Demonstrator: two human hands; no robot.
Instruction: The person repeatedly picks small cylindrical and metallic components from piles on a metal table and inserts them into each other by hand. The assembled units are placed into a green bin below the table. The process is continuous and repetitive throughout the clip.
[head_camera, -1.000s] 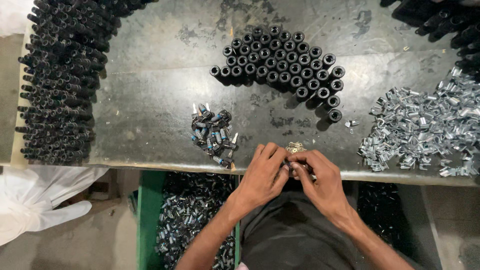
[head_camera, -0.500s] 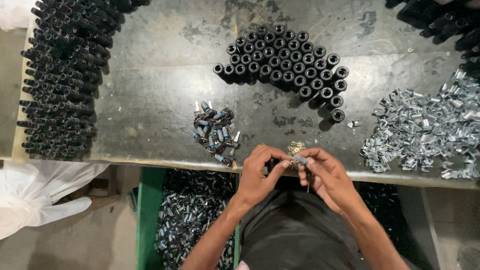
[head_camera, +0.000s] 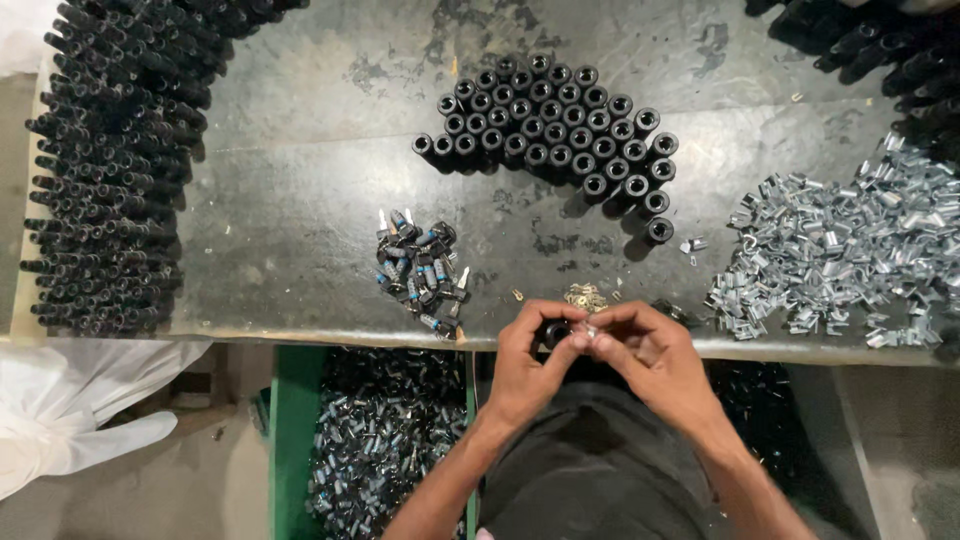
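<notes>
Both hands have drawn back off the bench (head_camera: 300, 250): left hand (head_camera: 525, 365) grips a black cap (head_camera: 556, 333), right hand (head_camera: 645, 355) pinches a metal clip (head_camera: 590, 331) into it

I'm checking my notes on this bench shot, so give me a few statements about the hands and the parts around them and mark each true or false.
1. Both hands meet at the near edge of the table. True.
2. The left hand pinches a small black cylinder. True.
3. The right hand rests on the silver clip pile. False: it is at the left hand, apart from that pile.
4. The upright black cylinders stand in a cluster beyond the hands. True.
5. The green bin sits on the table. False: it is below the table edge.
</notes>
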